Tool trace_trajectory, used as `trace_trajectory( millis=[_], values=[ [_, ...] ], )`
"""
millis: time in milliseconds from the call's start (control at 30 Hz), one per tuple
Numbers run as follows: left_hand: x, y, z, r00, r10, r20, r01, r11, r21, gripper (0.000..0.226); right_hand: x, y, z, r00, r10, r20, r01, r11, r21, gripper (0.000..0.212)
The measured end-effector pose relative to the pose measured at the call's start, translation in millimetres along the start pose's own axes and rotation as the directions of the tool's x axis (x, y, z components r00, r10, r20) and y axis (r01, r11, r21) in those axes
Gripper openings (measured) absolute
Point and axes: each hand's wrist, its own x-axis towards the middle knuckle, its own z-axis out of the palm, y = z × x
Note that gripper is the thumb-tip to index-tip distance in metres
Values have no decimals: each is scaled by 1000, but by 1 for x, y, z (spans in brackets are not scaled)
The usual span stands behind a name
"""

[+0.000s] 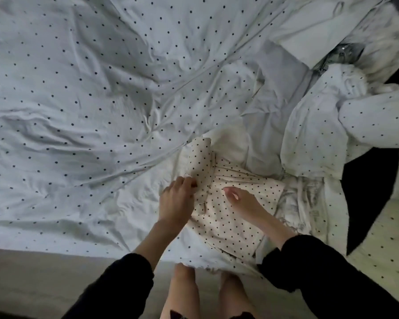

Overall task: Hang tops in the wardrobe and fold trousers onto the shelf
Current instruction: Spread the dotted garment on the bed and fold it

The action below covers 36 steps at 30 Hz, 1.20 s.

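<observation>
A cream garment with small black dots (226, 217) lies on the bed near its front edge, one narrow part (200, 157) folded back and pointing away from me. My left hand (176, 199) pinches the cloth at the base of that narrow part. With straight fingers, my right hand (240, 199) rests flat on the garment's middle. Whether the garment is a top or trousers is unclear.
A white duvet with black dots (101, 100) covers the bed. Crumpled white dotted bedding (327, 125) is heaped at the right, with a black cloth (369, 185) and a printed white piece (302, 201) beside the garment. My legs stand against the bed edge (55, 252).
</observation>
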Motion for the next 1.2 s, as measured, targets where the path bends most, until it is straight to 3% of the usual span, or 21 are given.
trace_trajectory(
  millis=[67,133,233,300,400,500,667,800,933,1100,1200],
  values=[
    [-26,36,10,990,138,3,-137,990,-41,20,-15,15,-13,991,91,-100,-73,982,174,40],
    [-49,72,25,964,236,125,-227,971,-79,22,-30,31,-21,972,158,-173,-98,945,313,44],
    [-63,91,52,911,210,354,-169,975,-143,36,-45,56,-22,971,191,-147,-133,933,334,45],
    [-63,84,58,932,140,334,-89,983,-164,37,-48,69,-19,977,192,-97,-151,933,326,45],
    [-54,53,63,972,23,233,16,986,-164,37,-43,81,-3,986,122,-117,-97,976,195,47],
    [-41,15,68,953,-132,272,174,975,-138,44,-39,86,21,984,-15,-176,3,998,-70,49],
    [-17,-6,90,881,-221,418,359,888,-288,58,-33,100,53,975,-193,-109,120,873,-472,54],
    [-1,-1,98,810,-305,501,545,708,-449,57,-30,126,67,980,-199,-6,147,744,-652,81],
    [-16,-6,104,774,-362,519,578,739,-347,47,-29,133,76,975,-223,-9,153,697,-700,100],
    [-26,-21,76,801,-390,453,539,800,-265,42,-28,111,60,967,-233,107,243,706,-665,74],
    [-6,-23,41,878,-386,282,409,912,-23,39,-23,93,48,948,-287,136,313,776,-548,54]
  ],
)
